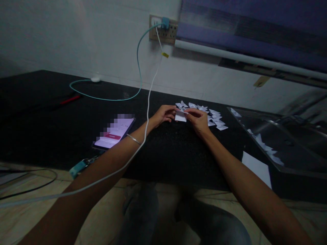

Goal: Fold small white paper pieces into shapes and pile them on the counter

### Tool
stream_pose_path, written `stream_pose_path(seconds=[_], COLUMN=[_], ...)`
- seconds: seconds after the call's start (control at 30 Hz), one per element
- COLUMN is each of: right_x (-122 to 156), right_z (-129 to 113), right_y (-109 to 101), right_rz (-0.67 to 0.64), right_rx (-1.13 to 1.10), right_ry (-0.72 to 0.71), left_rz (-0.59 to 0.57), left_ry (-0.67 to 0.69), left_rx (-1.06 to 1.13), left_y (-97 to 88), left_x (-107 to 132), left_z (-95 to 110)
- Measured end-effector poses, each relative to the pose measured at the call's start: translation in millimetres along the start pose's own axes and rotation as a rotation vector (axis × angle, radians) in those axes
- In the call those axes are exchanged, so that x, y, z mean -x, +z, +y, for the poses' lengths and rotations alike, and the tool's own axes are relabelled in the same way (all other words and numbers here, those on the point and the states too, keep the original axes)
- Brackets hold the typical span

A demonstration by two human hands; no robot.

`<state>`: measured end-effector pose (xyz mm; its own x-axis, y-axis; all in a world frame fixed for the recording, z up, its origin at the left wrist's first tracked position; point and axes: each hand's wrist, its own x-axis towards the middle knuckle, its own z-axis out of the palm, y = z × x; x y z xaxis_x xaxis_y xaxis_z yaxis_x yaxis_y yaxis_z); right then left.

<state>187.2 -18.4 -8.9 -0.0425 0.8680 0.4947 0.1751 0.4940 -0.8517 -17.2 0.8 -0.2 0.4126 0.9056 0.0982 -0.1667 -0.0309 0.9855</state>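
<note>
In the head view, the small white paper [181,116] is a little above and right of the middle of the frame, between my two hands. My right hand [199,117] pinches its right edge with thumb and finger. My left hand [163,114] also has its fingers closed on the paper, at the upper left edge; how firmly, I cannot tell. I judge that this paper is very light, thin and soft, not slippery, but easy to crease or tear. So the better hold is a light pinch on the edges, near the corners, keeping the middle flat.

Just behind and to the right of my hands, the folded papers [221,127] lie close together on the dark counter [178,160]; my right knuckles could push them. At the lower right, a white sheet [257,168] lies beside my right forearm, near the sink [301,143]. Left of centre is the lit phone [112,132], near my left forearm, with a teal key holder [78,168] below it. The white cable [149,98] comes down from the upper middle and crosses before my left forearm; I think it can catch my arm. The teal cable [139,58] curves at upper left, well apart from my fingers.
</note>
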Motion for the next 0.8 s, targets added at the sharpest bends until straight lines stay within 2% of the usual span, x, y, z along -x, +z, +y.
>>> stream_pose_path(seconds=[0.13, 0.3, 0.47, 0.7, 0.8], right_x=[0, 0, -2, -4, -3], right_z=[-2, 0, 3, 0, 2], right_y=[1, 0, 0, 1, 3], right_rz=[-0.008, -0.016, -0.026, -0.092, -0.139], right_rx=[-0.005, -0.033, -0.073, -0.18, -0.166], right_ry=[-0.026, -0.041, 0.056, 0.267, 0.278], left_rz=[-0.091, -0.259, -0.271, -0.263, -0.225], left_ry=[-0.044, 0.022, 0.111, 0.137, 0.148], left_rx=[-0.114, -0.316, -0.377, -0.409, -0.407], left_y=[0.7, 4.4, 5.7, 8.3, 9.5], left_x=[-5, 0, 10, 5, 6], left_z=[-1, 3, 11, 8, 8])
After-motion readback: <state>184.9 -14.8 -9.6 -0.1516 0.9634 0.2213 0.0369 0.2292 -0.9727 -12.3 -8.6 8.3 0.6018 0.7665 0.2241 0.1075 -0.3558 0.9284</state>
